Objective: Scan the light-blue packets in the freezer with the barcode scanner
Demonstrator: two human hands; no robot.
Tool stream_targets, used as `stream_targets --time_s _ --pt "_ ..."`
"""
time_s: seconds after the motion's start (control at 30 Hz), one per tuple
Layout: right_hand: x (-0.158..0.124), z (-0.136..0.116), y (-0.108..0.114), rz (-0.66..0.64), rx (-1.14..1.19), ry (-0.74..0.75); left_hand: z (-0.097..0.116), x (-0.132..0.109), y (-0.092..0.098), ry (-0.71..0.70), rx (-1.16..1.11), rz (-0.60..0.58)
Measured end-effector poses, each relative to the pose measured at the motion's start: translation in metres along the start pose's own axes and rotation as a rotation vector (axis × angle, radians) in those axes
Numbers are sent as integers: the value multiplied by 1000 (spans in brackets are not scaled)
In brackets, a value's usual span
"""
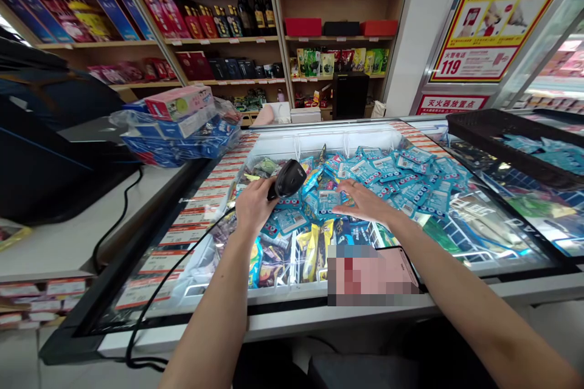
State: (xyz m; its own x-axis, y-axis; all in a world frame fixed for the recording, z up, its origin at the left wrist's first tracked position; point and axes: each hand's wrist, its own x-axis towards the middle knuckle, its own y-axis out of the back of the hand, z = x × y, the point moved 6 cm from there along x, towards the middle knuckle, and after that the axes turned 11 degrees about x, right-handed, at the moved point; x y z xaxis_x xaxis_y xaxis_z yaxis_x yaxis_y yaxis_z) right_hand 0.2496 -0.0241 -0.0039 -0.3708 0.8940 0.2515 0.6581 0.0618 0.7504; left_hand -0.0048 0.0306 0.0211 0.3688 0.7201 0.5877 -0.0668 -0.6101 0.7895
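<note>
My left hand (253, 203) is wrapped round the handle of a black barcode scanner (291, 179), whose head points up and to the right over the freezer. A black cable (182, 260) trails from it down to the lower left. To the right, my right hand (360, 202) reaches over a heap of blue snack packets (413, 177) lying on the freezer's glass top. Its fingers are spread near one blue packet (327, 202) with a barcode facing up; whether they touch it I cannot tell.
A phone (396, 267), partly blurred out, lies on the freezer's front edge (292, 325). Plastic-wrapped boxes (182, 124) stand at the left beside a dark machine (50, 152). A black tray (515, 146) with more blue packets sits at the right. Stocked shelves (214, 42) line the back.
</note>
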Motion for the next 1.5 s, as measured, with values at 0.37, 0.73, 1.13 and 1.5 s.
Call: stream_targets --time_s 0.37,0.73,1.13,1.5 --pt "2 24 1 25 -82 -66 5 1 3 -33 -3 -12" --pt "5 27 1 115 16 -38 13 1 1 -87 -10 -41" --pt "-1 52 31 491 344 -157 24 1 3 -148 -87 -47" --pt "1 75 28 516 472 -256 42 -1 2 -240 -131 -108"
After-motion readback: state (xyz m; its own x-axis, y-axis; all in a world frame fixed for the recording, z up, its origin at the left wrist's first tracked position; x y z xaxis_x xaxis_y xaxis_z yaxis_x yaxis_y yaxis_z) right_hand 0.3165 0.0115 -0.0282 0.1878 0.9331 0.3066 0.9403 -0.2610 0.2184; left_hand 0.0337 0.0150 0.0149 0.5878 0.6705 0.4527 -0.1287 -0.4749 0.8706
